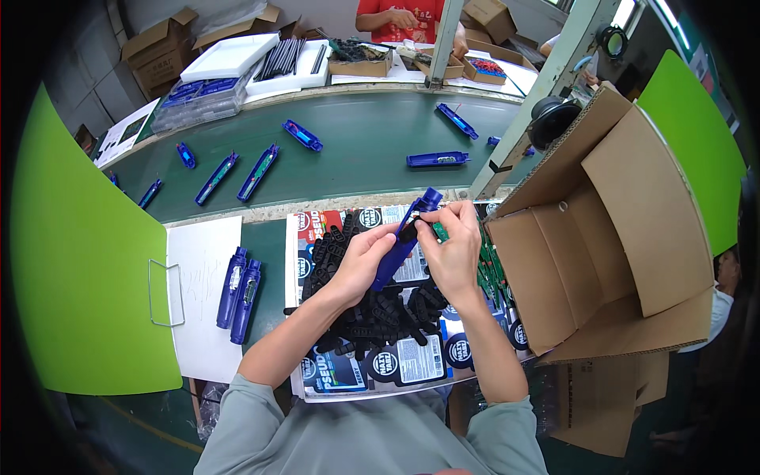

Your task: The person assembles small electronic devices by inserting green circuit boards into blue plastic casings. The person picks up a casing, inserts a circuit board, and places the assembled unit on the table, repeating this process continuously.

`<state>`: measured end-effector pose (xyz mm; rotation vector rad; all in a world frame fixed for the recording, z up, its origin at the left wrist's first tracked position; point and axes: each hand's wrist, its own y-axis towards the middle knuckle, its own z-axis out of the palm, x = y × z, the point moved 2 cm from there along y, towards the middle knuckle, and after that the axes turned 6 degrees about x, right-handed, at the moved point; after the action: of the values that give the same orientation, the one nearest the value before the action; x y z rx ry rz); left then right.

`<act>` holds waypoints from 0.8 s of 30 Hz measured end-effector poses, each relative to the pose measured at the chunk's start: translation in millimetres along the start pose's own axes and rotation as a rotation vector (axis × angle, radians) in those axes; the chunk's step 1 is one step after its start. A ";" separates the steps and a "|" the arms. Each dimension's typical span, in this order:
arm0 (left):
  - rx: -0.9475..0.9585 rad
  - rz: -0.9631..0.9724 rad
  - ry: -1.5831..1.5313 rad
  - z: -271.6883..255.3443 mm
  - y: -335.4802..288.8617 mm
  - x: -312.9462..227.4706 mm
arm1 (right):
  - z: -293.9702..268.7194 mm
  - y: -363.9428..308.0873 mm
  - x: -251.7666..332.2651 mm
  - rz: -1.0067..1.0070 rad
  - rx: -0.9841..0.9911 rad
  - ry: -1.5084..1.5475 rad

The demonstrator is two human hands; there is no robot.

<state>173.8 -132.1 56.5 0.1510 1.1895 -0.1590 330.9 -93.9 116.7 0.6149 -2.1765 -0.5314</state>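
Observation:
My left hand (358, 267) is closed around a long blue plastic housing (386, 271), tilted with its narrow round end up and to the right. At its upper part, a small black piece (408, 232) sits between my hands. The fingertips of my right hand (454, 252) are pinched on that black piece against the housing, and a bit of green shows beside them. Under my hands lies a heap of black ribbed plastic parts (384, 318) on a printed sheet (336, 381). Thin green circuit boards (492, 273) lie to the right of my right hand.
Two blue housings (239, 293) lie on white paper (202, 317) at left. Several more rest on the green conveyor belt (348, 170) beyond. An open cardboard box (590, 261) stands at right, beside a metal post (546, 103). A person in red (400, 20) is across the belt.

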 end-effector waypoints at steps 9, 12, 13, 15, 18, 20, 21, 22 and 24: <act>-0.218 0.264 0.638 20.8 1.9 -3.4 | -8.7 -10.5 10.0 0.028 -0.140 -0.245; -0.290 0.493 0.786 23.6 -0.9 -7.0 | -10.2 -8.1 1.7 0.229 -0.135 0.058; -0.298 0.558 0.838 24.0 -2.7 -10.2 | -7.4 -9.1 -12.2 0.291 -0.062 0.183; -0.284 0.547 0.874 25.6 -7.2 -14.3 | 1.6 -13.3 -30.1 0.288 -0.002 0.368; -0.224 0.420 0.718 18.1 -7.9 -7.2 | 1.3 -19.8 -40.5 0.272 0.077 0.603; -0.213 0.209 0.392 11.8 -9.5 -1.9 | -23.4 -14.6 -42.8 0.310 0.159 0.627; -0.172 0.179 0.331 5.9 -9.4 -3.2 | -35.7 -14.9 -55.8 0.338 0.114 0.552; -0.164 0.119 0.262 -1.0 -8.8 -2.4 | -45.7 -16.6 -73.5 0.365 0.074 0.475; -0.178 0.063 0.220 -8.5 -12.7 -4.8 | -63.5 -22.5 -105.2 0.307 0.076 0.065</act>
<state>161.8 -142.6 57.5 0.0500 1.4103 0.0198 445.9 -60.9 80.8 0.3222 -2.1839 -0.2627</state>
